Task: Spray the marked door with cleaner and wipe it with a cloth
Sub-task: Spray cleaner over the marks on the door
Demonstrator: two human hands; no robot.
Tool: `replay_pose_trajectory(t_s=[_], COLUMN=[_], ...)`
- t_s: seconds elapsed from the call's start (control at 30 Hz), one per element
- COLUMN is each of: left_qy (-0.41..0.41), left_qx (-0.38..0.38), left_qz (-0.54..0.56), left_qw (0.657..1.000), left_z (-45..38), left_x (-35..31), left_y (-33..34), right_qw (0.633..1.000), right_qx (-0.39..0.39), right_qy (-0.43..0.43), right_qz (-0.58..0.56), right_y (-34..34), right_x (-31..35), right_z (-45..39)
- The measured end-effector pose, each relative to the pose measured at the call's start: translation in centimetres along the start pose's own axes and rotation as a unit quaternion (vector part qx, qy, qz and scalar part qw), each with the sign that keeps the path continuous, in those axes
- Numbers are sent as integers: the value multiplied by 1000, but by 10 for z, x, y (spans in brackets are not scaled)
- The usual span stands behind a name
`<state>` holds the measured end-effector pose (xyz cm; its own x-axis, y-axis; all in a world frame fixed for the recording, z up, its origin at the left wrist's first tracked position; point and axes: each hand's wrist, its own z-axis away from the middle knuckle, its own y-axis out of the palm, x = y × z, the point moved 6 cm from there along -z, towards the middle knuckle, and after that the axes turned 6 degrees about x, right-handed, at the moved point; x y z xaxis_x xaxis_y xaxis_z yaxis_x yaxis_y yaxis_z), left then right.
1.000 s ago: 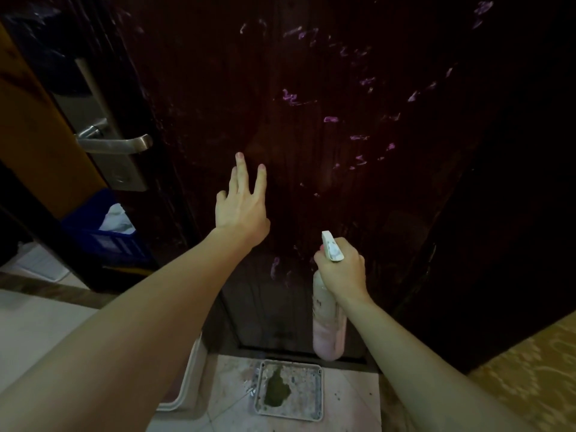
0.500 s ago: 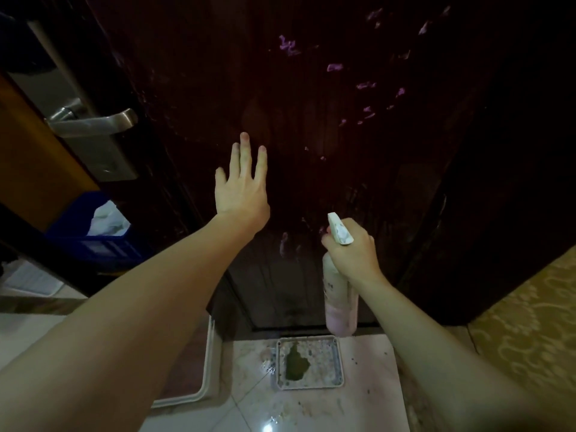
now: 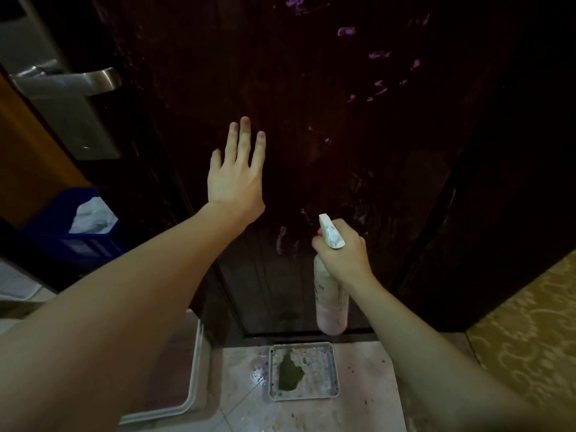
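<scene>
Dark brown door (image 3: 311,120) fills the upper view, purple marks (image 3: 378,54) scattered upper right, one more smear (image 3: 280,240) low near centre. Left hand (image 3: 237,173) spread wide, fingers up, against or just off the door surface, can't tell contact, holding nothing. Right hand (image 3: 344,255) wrapped around the neck of a pink spray bottle (image 3: 332,300), white nozzle (image 3: 330,232) pointing up toward the door, bottle hanging upright just in front of the lower door. Metal lever handle (image 3: 67,81) on plate at upper left. Blue bin (image 3: 62,241) with white stuff inside, left, behind the door edge. Floor: square grey tray (image 3: 304,371) with green patch directly below the bottle, pale tiles, patterned yellow carpet (image 3: 530,338) right. No cloth in view
</scene>
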<state>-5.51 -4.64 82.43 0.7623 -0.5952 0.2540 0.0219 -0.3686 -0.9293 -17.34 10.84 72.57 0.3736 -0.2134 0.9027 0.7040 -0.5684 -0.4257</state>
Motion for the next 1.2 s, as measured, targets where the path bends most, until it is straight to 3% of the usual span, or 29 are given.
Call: replay_pose_trajectory(t_s=[0.23,0.4,0.67,0.9,1.2], left_qy=[-20,-31,-46,-99,-94], left_qx=[-85,-49,-131,-79,-133], left_qz=[69,72,109,109,111], left_qw=[994,996,984,986,980], left_z=[15,29,42,54,54], left_x=[-10,-22,-29,-38,-49], left_y=[28,82,134,193,231], right_qw=[1000,998,996,995,985], right_qx=[1,10,15,-1,-42], right_qy=[-19,-36,-85,-102,-165], right_qz=[16,41,17,0,28], right_y=[21,41,66,86,101], right_x=[-20,-35,-63,-90,-116], right_z=[-12,-13,-20,-23,-23])
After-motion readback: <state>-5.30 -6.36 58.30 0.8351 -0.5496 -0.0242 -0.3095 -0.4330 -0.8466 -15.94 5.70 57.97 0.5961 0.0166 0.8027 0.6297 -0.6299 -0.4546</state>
